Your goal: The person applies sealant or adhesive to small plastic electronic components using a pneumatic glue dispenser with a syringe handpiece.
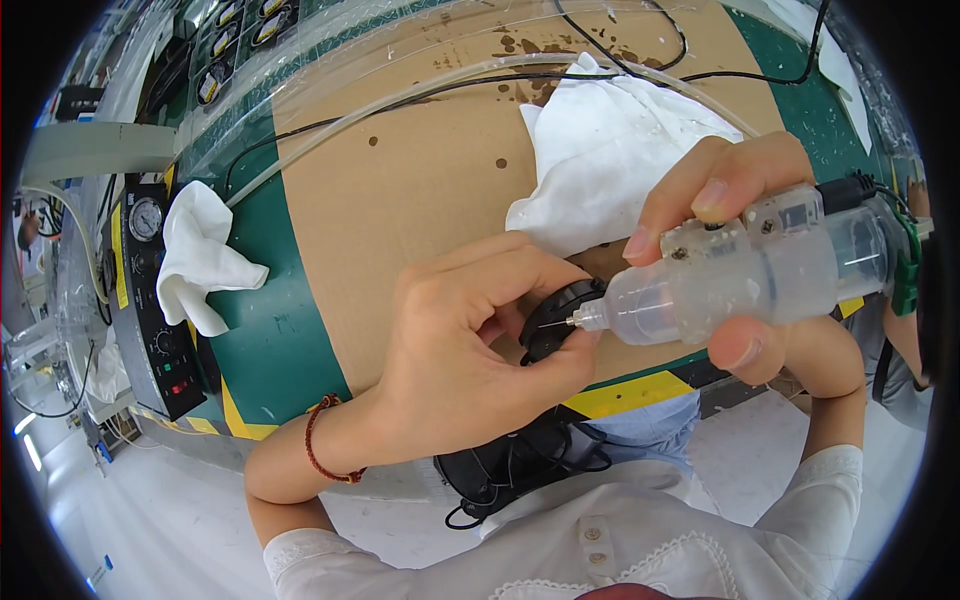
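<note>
My left hand (455, 345) pinches a small round black part (546, 342) between thumb and fingers, over the front of a cardboard sheet (400, 210). Wrapped around a translucent dispensing syringe (715, 285) is my right hand (765, 165), fingers above and thumb below. The syringe lies almost level, and its thin needle points left at the black part. Whether the needle tip touches the part I cannot tell. A green clamp (908, 270) sits at the syringe's rear end, and a black cable plug (845, 192) joins it on top.
A crumpled white cloth (610, 150) lies behind my hands; another (205, 260) rests by a dispenser control box (150, 300) with a gauge at left. Clear trays at the far left hold several black round parts (225, 45). A hose and black cables (420, 95) cross the cardboard.
</note>
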`<state>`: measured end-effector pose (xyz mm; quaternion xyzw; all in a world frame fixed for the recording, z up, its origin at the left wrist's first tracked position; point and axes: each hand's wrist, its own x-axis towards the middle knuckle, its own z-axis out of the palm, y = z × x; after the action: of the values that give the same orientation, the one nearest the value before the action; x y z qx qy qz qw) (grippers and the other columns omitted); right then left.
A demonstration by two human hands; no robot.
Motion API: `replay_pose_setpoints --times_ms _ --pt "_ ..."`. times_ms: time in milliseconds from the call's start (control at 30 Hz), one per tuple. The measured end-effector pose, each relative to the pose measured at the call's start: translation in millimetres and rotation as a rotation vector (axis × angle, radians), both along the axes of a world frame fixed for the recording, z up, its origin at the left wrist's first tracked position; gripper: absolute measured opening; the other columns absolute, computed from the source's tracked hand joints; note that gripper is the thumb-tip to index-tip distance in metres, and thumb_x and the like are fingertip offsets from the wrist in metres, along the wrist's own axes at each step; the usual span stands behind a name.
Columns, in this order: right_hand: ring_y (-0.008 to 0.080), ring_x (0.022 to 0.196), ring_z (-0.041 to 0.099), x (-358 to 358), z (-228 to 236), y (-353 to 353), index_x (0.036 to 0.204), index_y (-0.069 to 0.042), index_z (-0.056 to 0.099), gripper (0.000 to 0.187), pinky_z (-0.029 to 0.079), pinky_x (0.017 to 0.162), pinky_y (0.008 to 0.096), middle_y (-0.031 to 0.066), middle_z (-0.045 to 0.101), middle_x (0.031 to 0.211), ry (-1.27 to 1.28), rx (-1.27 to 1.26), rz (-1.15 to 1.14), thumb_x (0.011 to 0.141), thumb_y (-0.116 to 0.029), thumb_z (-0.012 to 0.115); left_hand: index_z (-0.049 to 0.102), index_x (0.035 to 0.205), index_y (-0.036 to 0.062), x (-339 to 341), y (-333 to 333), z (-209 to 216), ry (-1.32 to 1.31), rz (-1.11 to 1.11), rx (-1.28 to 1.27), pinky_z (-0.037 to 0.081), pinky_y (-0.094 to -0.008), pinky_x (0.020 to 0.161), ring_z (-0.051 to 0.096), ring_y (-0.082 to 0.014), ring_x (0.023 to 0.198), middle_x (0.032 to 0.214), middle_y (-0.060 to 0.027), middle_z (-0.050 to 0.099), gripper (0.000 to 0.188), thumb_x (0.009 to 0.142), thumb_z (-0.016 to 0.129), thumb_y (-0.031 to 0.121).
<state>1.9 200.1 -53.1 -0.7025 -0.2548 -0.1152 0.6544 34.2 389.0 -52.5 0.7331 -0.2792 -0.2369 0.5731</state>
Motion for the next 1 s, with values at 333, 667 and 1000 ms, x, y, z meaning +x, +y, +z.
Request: replay_pose_setpoints --times_ms 333,667,1000 --pt "0.0140 0.064 0.053 -0.9 0.5 -3.5 0.098 -0.010 0.034 0.059 0.043 0.056 0.0214 0.0127 0.052 0.081 0.043 0.004 0.012 0.063 -0.042 0.068 0.058 0.072 -0.0003 -0.6 0.3 -5.4 0.044 0.020 -0.081 0.031 -0.0174 0.038 0.041 -0.0052 0.044 0.058 -0.0023 0.049 0.015 0.058 0.064 0.005" --pt "0.0142 0.065 0.052 -3.0 3.3 -5.0 0.098 -0.012 0.034 0.058 0.043 0.057 0.0221 0.0118 0.052 0.082 0.086 -0.010 -0.003 0.063 -0.044 0.067 0.058 0.072 0.0002 -1.0 0.5 -4.2 0.050 0.021 -0.055 0.030 -0.0167 0.038 0.041 -0.0042 0.044 0.060 -0.0016 0.050 0.015 0.059 0.064 0.005" --pt "0.0144 0.069 0.052 -6.1 3.9 -5.3 0.097 -0.014 0.034 0.057 0.043 0.061 0.0233 0.0103 0.052 0.083 0.153 0.015 -0.019 0.063 -0.043 0.068 0.058 0.072 0.0001 -0.5 0.6 -3.7 0.046 0.014 -0.051 0.030 -0.0158 0.038 0.040 -0.0028 0.044 0.060 -0.0010 0.051 0.014 0.060 0.064 0.004"
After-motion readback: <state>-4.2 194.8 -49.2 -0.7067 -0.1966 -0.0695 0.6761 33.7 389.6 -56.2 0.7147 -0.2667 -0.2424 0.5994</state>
